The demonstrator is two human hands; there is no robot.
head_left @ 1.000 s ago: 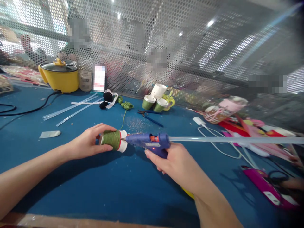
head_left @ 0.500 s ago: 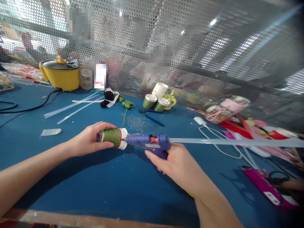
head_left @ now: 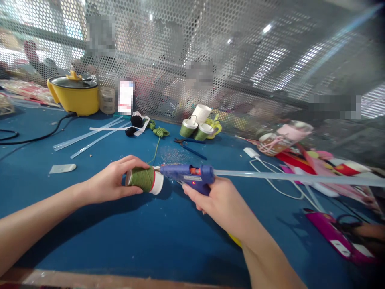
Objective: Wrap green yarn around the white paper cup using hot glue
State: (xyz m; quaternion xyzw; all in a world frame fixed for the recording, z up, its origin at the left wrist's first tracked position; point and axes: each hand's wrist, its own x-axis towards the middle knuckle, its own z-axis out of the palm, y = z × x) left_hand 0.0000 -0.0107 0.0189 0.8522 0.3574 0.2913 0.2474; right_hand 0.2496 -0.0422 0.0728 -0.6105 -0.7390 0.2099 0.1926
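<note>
My left hand (head_left: 112, 178) is closed around a paper cup (head_left: 143, 179) lying on its side, its wall wound with green yarn and its white end facing right. In my right hand (head_left: 221, 200) is a blue glue gun (head_left: 188, 173) with a small red light lit. A long clear glue stick (head_left: 255, 174) juts out of its back to the right. The nozzle meets the upper part of the cup near the white band. A strand of yarn runs from the cup up to a green yarn bundle (head_left: 161, 132) on the table.
Blue-handled pliers (head_left: 192, 148) lie beyond the glue gun, near green-wrapped cups (head_left: 189, 127). Farther left are clear glue sticks (head_left: 90, 134), a yellow electric pot (head_left: 76, 96) and a phone (head_left: 125, 97). A white cable (head_left: 272, 180) and a magenta power strip (head_left: 327, 233) occupy the right.
The cup's white end has tilted down toward me. The nozzle now sits at the cup's upper edge instead of over its middle, and the glue gun has risen slightly.
</note>
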